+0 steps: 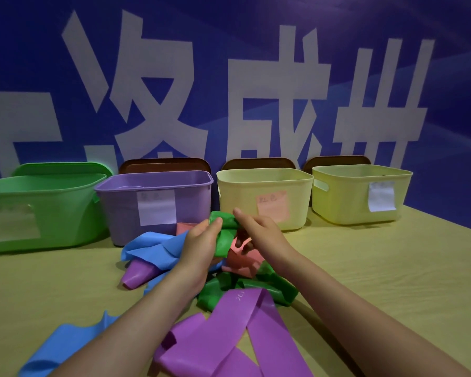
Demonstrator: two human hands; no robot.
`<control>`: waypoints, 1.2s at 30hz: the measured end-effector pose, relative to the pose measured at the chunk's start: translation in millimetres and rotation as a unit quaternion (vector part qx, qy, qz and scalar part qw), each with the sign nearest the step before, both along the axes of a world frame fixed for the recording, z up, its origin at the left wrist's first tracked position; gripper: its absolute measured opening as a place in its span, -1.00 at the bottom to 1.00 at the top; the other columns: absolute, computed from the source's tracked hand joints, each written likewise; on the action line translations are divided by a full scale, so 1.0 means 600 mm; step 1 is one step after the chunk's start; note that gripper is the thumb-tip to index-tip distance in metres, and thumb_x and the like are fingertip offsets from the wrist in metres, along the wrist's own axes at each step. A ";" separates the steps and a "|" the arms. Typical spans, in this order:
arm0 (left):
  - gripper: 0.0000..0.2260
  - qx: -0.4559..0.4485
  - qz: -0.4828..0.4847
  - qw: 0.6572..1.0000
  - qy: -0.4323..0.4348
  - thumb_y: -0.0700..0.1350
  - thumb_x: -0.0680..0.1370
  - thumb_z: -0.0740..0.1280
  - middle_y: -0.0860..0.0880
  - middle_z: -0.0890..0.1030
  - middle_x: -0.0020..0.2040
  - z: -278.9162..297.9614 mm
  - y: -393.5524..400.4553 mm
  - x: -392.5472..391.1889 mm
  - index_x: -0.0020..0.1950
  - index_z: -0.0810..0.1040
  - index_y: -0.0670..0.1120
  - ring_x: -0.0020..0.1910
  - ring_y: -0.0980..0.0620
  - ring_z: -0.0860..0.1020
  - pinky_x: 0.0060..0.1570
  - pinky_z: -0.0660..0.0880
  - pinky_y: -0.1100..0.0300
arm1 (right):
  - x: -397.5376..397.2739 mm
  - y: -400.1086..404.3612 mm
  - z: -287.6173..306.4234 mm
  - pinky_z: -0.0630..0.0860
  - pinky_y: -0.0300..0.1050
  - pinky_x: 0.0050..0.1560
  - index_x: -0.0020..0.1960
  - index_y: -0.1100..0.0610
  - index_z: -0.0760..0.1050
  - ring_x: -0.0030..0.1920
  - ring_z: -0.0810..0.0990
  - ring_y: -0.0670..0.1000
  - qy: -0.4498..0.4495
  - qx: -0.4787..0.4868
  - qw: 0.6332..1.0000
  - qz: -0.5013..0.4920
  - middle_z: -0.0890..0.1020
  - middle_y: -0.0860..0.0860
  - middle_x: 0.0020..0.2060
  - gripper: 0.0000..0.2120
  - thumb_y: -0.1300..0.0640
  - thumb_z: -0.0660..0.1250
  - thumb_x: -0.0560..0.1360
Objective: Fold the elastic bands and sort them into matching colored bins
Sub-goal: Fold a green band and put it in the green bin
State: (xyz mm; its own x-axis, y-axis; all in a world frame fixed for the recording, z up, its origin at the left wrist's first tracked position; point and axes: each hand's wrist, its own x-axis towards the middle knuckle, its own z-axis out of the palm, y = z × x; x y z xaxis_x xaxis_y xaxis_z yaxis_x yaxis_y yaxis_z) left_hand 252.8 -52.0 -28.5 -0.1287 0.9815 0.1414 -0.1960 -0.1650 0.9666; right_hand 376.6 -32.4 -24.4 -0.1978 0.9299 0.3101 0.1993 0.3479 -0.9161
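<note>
Both hands hold a green elastic band (225, 235) above the pile in the middle of the table. My left hand (201, 243) pinches its upper left edge; my right hand (259, 232) grips its folded top from the right. The band's lower end hangs down between them. Below lie more bands: blue (152, 248), pink (242, 261), dark green (264, 287) and a long purple one (229, 336). Along the back stand a green bin (38, 208), a purple bin (158, 191), a pale yellow bin with a pink label (264, 191) and a yellow-green bin (362, 191).
A second blue band (63, 346) lies at the front left and a small purple piece (138, 273) sits under the blue one. Brown lids (165, 165) lean behind the bins against a blue banner wall. The table (392, 268) is yellowish.
</note>
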 end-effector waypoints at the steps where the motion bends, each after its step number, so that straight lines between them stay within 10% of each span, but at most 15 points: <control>1: -0.81 0.009 0.007 1.000 0.020 -0.13 0.63 0.19 -0.12 0.65 -0.17 -0.002 0.000 0.000 -0.01 0.60 -0.09 -0.19 -0.03 0.60 -0.21 0.50 0.16 | -0.001 0.000 -0.002 0.48 -0.15 -0.29 -0.08 0.29 0.59 -0.34 0.52 -0.01 -0.003 0.007 1.000 0.002 0.55 0.06 -0.38 -0.57 -0.08 0.19 0.60; 11: -0.72 0.064 0.066 0.991 0.102 -0.02 0.63 0.20 0.02 0.61 -0.36 -0.003 0.010 -0.006 -0.18 0.60 -0.06 -0.37 0.12 0.57 -0.40 0.47 0.35 | -0.014 0.006 -0.006 0.38 -0.16 -0.31 -0.39 0.03 0.49 -0.46 0.41 -0.12 -0.018 0.094 0.993 -0.069 0.46 -0.10 -0.57 -0.66 0.10 0.29 0.56; 17: -0.79 0.087 0.082 0.972 0.202 -0.04 0.63 0.19 0.04 0.59 -0.23 -0.006 0.018 -0.017 -0.02 0.60 -0.03 -0.17 0.05 0.56 -0.19 0.46 0.30 | -0.017 0.006 -0.020 0.44 -0.12 -0.29 -0.17 0.09 0.63 -0.35 0.54 -0.09 -0.105 0.183 0.972 -0.103 0.59 -0.09 -0.42 -0.82 0.09 0.30 0.55; 20: -0.77 0.110 0.096 0.972 0.183 -0.06 0.63 0.21 -0.06 0.62 -0.22 0.000 0.019 -0.018 -0.17 0.59 0.04 -0.13 -0.06 0.58 -0.09 0.51 0.05 | -0.020 0.001 -0.012 0.34 -0.15 -0.32 -0.12 0.14 0.63 -0.34 0.48 -0.07 -0.150 0.277 0.938 -0.141 0.56 -0.06 -0.39 -0.81 0.08 0.30 0.53; 36: -0.65 -0.003 0.043 0.999 -0.001 0.17 0.52 0.29 -0.04 0.53 -0.45 0.004 0.002 -0.001 -0.23 0.56 -0.11 -0.47 0.07 0.47 -0.47 0.38 0.27 | -0.016 0.005 -0.008 0.51 0.14 -0.22 -0.23 0.17 0.57 -0.29 0.58 0.12 -0.049 0.224 0.965 -0.125 0.60 0.08 -0.38 -0.76 0.09 0.29 0.55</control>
